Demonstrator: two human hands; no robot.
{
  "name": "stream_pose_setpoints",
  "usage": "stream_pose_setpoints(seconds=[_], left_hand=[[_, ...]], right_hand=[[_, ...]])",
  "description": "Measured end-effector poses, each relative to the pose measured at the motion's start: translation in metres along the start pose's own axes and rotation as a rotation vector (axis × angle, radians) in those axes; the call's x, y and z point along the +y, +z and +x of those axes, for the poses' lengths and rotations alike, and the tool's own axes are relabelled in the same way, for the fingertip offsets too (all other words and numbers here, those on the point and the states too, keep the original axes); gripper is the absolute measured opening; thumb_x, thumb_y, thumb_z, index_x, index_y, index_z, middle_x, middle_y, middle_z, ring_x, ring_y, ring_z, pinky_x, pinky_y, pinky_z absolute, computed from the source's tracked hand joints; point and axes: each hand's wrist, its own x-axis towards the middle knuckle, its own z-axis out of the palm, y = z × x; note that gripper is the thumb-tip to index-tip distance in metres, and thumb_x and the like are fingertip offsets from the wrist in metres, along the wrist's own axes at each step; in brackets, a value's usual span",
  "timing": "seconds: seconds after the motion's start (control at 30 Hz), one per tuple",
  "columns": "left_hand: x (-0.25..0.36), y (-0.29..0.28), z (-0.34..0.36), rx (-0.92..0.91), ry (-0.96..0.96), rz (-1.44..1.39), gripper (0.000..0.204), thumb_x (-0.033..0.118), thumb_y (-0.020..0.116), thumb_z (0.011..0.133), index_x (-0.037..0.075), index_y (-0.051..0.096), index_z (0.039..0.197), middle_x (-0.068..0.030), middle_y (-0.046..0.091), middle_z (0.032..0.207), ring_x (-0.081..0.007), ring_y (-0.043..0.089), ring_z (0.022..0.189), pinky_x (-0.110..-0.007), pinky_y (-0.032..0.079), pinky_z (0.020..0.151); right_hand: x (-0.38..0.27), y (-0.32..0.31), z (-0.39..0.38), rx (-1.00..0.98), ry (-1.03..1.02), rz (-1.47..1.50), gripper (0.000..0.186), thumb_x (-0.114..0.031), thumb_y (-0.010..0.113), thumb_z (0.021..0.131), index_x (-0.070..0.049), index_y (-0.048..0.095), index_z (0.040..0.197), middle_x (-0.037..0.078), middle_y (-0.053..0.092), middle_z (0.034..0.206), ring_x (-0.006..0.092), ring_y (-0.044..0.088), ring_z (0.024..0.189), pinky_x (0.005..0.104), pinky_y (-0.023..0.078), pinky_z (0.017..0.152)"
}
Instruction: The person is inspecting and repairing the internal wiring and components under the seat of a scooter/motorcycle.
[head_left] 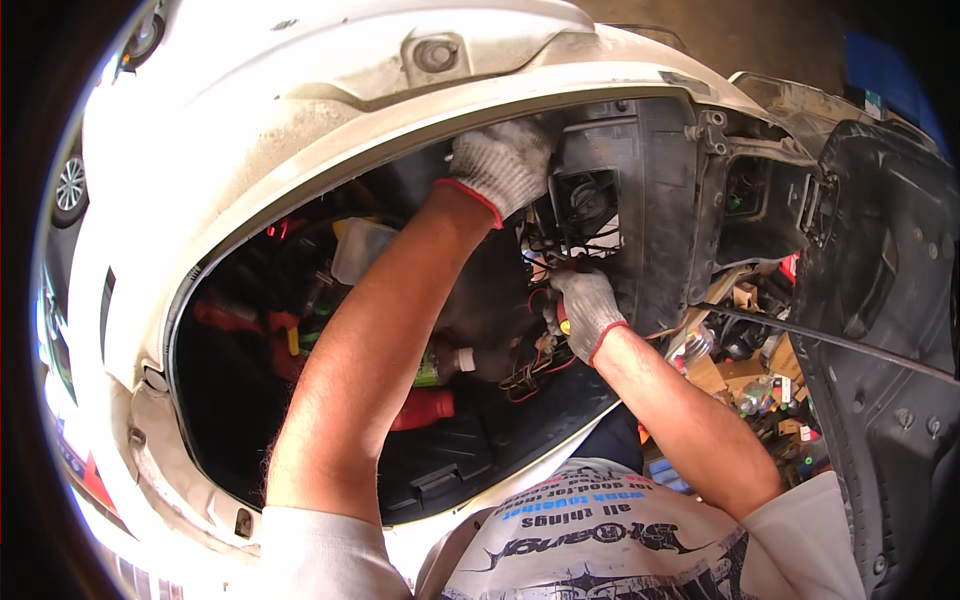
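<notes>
Deep in the open compartment of a white car, my left hand (pixel 505 165), in a knitted white glove with a red cuff, rests against the dark far wall. Its fingers are hidden in shadow. Nearer to me and farther right, my gloved right hand (pixel 590 310) is closed beside a gap in the black plastic panel (pixel 655 190). A yellow and red handle end (pixel 563 323) shows at its palm; the rest of that tool is covered. Above this hand, a square opening shows a round dark part (pixel 588 200). Loose coloured wires (pixel 535 378) hang below and left of the hand.
Inside the compartment lie a translucent box (pixel 362 250), a white-capped bottle (pixel 458 360) and a red container (pixel 425 410). A thin dark rod (pixel 830 335) crosses at the right, by a large black panel (pixel 890 260). Mixed boxes and parts (pixel 745 375) lie beyond.
</notes>
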Motion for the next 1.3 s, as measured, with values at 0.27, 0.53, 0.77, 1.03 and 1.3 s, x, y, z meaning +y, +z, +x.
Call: stream_pose_setpoints(seconds=[0.27, 0.53, 0.77, 1.03, 1.3], left_hand=[[0.000, 0.005, -0.004, 0.077, 0.031, 0.065, 0.044, 0.029, 0.062, 0.079, 0.012, 0.056, 0.120, -0.0117, 0.068, 0.086, -0.0291, 0.067, 0.078, -0.046, 0.054, 0.059], [-0.005, 0.003, -0.006, 0.244, 0.094, 0.048, 0.048, 0.024, 0.060, 0.080, 0.010, 0.054, 0.125, -0.0115, 0.068, 0.091, -0.0289, 0.066, 0.083, -0.047, 0.054, 0.061], [-0.005, 0.008, -0.002, 0.100, 0.035, 0.023, 0.051, 0.024, 0.060, 0.080, 0.009, 0.051, 0.128, -0.0136, 0.067, 0.100, -0.0302, 0.066, 0.088, -0.048, 0.055, 0.067], [-0.005, 0.001, -0.006, 0.145, 0.080, 0.016, 0.053, 0.026, 0.060, 0.081, 0.009, 0.049, 0.130, -0.0135, 0.067, 0.104, -0.0303, 0.066, 0.093, -0.049, 0.055, 0.070], [-0.007, 0.013, -0.001, 0.052, 0.027, -0.044, 0.052, 0.030, 0.061, 0.081, 0.013, 0.050, 0.129, -0.0130, 0.066, 0.107, -0.0310, 0.065, 0.096, -0.050, 0.054, 0.075]], right_hand=[[0.004, 0.014, -0.012, 0.067, -0.081, 0.014, 0.014, -0.008, 0.058, 0.082, -0.007, 0.050, 0.094, 0.006, 0.049, 0.064, 0.0191, 0.047, 0.041, 0.0345, 0.034, 0.036], [0.007, 0.024, -0.015, 0.167, -0.087, -0.014, 0.017, -0.011, 0.060, 0.082, -0.006, 0.050, 0.096, 0.006, 0.049, 0.063, 0.0193, 0.047, 0.041, 0.0344, 0.033, 0.036], [0.008, 0.027, -0.016, 0.159, -0.089, -0.018, 0.011, -0.011, 0.059, 0.082, -0.006, 0.053, 0.090, 0.005, 0.048, 0.060, 0.0189, 0.047, 0.040, 0.0339, 0.036, 0.036], [0.014, 0.032, -0.016, 0.220, -0.097, -0.059, 0.015, -0.012, 0.058, 0.082, -0.007, 0.052, 0.095, 0.004, 0.050, 0.064, 0.0182, 0.048, 0.041, 0.0343, 0.039, 0.037], [0.012, 0.023, -0.018, 0.211, -0.023, -0.084, 0.022, -0.017, 0.062, 0.082, -0.013, 0.050, 0.100, 0.005, 0.051, 0.069, 0.0182, 0.050, 0.047, 0.0324, 0.038, 0.039]])
